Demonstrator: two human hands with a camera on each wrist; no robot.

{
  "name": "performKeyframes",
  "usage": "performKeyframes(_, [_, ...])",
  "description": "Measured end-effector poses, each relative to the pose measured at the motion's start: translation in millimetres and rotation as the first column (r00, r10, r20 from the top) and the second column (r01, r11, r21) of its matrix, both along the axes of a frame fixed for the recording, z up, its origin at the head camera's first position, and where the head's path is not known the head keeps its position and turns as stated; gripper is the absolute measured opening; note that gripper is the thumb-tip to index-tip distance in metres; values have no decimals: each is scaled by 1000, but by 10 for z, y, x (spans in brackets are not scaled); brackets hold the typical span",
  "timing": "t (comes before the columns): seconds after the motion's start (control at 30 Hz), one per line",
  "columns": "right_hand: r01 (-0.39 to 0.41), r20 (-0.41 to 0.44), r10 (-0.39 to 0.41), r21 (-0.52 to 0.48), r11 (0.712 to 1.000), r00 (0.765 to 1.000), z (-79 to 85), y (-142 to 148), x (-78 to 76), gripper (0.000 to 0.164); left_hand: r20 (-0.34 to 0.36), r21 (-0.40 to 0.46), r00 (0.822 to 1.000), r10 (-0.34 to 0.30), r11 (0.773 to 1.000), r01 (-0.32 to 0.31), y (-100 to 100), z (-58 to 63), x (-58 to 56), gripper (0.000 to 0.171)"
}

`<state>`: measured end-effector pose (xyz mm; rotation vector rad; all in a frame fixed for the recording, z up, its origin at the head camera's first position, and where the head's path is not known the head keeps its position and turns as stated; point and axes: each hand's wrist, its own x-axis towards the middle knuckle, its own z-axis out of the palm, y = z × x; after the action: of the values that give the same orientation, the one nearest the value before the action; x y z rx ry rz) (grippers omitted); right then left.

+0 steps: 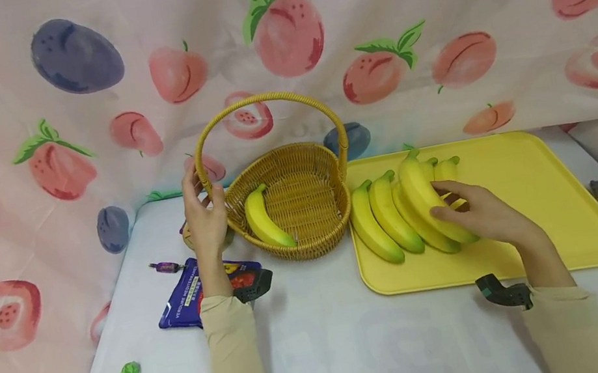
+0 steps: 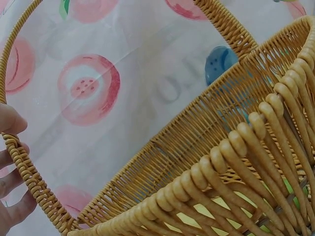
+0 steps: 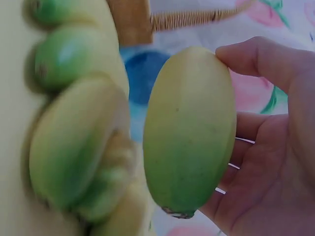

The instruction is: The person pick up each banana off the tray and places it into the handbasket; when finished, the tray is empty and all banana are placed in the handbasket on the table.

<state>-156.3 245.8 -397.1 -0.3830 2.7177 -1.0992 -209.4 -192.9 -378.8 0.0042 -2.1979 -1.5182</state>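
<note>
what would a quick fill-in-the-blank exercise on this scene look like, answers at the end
The ____ hand grips the handle of the basket. The number of bananas inside the basket is ____. The right hand holds a banana over a tray coloured ____. The lollipop has a wrapper coloured ____.

Missing words: left; one; yellow; green.

The head view is bright; the right wrist's seems partly blurred.
</note>
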Motion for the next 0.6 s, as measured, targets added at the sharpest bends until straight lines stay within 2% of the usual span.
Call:
performKeyframes(0.07, [-30,-10,30,-13,999,1000,22,-99,18,61,1,8,1000,-1,1000,1,-3,-5,-4,56])
performKeyframes(0.17, [-89,-19,88,-40,995,996,61,-250,47,58,6,17,1000,-3,1000,3,47,110,63,56])
performKeyframes(0.23, [-124,-23,123,-57,991,992,79,-347,62,57,0,19,1000,-8,1000,8,51,129,70,57])
performKeyframes(0.43, [-198,-27,196,-92,976,980,72,-637,84,58,-11,5,1000,-6,1000,6,-32,-36,-56,58])
performKeyframes(0.6, [-223,-56,218,-113,968,974,69,-897,43,58,-23,-3,1000,0,1000,0,-48,-85,-76,58])
